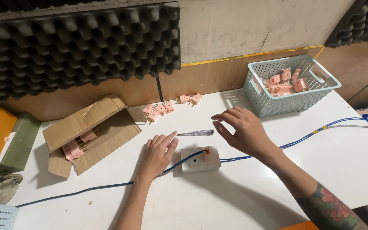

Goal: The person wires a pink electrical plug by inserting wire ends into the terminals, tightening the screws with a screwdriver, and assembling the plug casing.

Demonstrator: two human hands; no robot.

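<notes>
A white socket box (194,163) lies on the white table (329,166) with a pink plug (207,153) pushed into it and blue cables running out both sides. My left hand (158,155) rests flat just left of the box, fingers together and empty. Over the box's right end hovers my right hand (242,130), fingers spread and curled, holding nothing. A test screwdriver (196,133) with a clear handle lies between the two hands, just behind the box.
Several loose pink plugs (167,106) lie at the back by the wall. An open cardboard box (91,135) with more plugs sits at left. A pale blue basket (290,84) of plugs stands back right. A blue cable (320,129) crosses the table.
</notes>
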